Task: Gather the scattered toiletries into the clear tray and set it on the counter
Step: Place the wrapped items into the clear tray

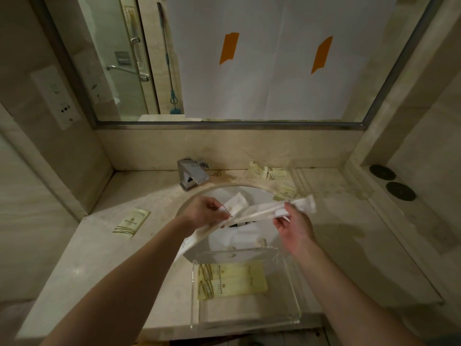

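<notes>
Over the sink, my left hand (205,212) grips several long white wrapped toiletry packets (252,214) that fan out to the right and down to the left. My right hand (293,224) pinches the right end of one long packet (303,203). The clear tray (287,283) sits at the counter's front edge below my hands, with yellow packets (232,279) lying flat inside. One yellow packet (131,222) lies on the counter at the left. Several small yellow packets (272,173) are scattered at the back right behind the basin.
A chrome faucet (192,173) stands behind the white basin (249,236). A mirror partly covered with white paper (274,58) hangs above. Two dark round discs (391,182) rest on the raised ledge at the right. A socket panel (56,96) is on the left wall.
</notes>
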`<state>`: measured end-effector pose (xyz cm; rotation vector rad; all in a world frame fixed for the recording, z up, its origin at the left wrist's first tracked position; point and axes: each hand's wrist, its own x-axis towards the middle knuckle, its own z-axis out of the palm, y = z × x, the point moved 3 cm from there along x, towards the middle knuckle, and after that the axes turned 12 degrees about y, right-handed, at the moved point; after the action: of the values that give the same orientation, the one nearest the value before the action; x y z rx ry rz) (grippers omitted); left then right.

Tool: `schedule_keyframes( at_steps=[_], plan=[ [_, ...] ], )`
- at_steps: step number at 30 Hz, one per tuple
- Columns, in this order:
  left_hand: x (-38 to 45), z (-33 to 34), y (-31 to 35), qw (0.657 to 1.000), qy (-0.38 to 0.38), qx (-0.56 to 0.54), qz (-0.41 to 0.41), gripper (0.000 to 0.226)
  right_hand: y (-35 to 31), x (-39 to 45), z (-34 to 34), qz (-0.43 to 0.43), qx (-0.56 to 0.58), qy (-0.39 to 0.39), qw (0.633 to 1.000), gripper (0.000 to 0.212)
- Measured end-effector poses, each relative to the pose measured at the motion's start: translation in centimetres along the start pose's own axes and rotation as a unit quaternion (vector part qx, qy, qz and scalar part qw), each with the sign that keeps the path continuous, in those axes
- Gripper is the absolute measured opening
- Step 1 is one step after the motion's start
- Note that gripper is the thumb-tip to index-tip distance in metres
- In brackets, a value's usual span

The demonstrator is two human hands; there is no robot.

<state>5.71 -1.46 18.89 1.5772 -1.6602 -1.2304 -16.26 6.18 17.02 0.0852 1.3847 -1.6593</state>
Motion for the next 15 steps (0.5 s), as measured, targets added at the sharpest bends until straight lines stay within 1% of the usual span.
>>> schedule_keyframes(
  at_steps=[4, 6, 8, 10, 12, 15],
  plan=[
    [-0.1, 3.1, 0.5, 0.997, -0.069, 0.035, 0.014, 0.013, -0.9, 1.1, -1.8, -0.026, 0.019, 0.062, 0.998, 0.008],
    [-0.4, 5.1, 0.5, 0.993, -0.105, 0.051, 0.018, 0.009, -1.1, 1.4, -2.6, -0.034, 0.033, 0.076, 0.996, 0.008],
    [-0.6, 7.2, 0.0, 0.986, -0.13, 0.1, 0.026, 0.014, -1.4, 1.7, -3.4, -0.039, 0.048, 0.086, 0.994, 0.007],
    [-0.7, 9.0, -1.1, 0.979, -0.15, 0.135, 0.032, 0.02, -1.6, 1.5, -3.8, -0.039, 0.057, 0.088, 0.994, 0.008],
    [-0.8, 10.7, -2.5, 0.973, -0.171, 0.155, 0.028, 0.022, -1.8, 1.5, -4.4, -0.041, 0.061, 0.094, 0.993, 0.009],
    [-0.7, 12.4, -4.2, 0.964, -0.169, 0.205, 0.032, 0.023, -1.7, 1.6, -5.2, -0.039, 0.071, 0.092, 0.992, 0.01]
  ],
)
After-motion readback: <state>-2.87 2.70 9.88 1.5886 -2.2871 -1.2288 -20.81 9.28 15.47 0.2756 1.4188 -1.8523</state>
